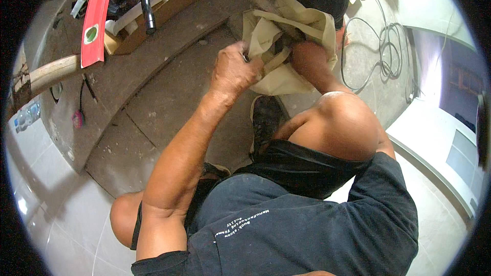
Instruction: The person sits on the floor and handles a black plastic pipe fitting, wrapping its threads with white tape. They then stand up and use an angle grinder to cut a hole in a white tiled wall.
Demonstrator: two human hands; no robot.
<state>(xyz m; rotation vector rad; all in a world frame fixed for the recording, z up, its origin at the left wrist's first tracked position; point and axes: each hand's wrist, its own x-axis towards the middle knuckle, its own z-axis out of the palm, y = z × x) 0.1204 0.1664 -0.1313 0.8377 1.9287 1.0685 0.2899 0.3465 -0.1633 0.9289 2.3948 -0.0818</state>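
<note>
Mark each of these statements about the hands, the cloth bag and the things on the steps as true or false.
1. The left hand grips the edge of the beige cloth bag. True.
2. The right hand rests flat on the floor. False: it reaches into the bag.
3. A red spirit level lies on the steps. True.
4. The bag is bright blue. False: it is beige.
5. Grey cables lie coiled on the floor. True.

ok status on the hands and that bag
Left hand gripping edge of beige bag. Right hand reaching into the bag, fingers hidden. Cable coiled on floor at the right.
</note>
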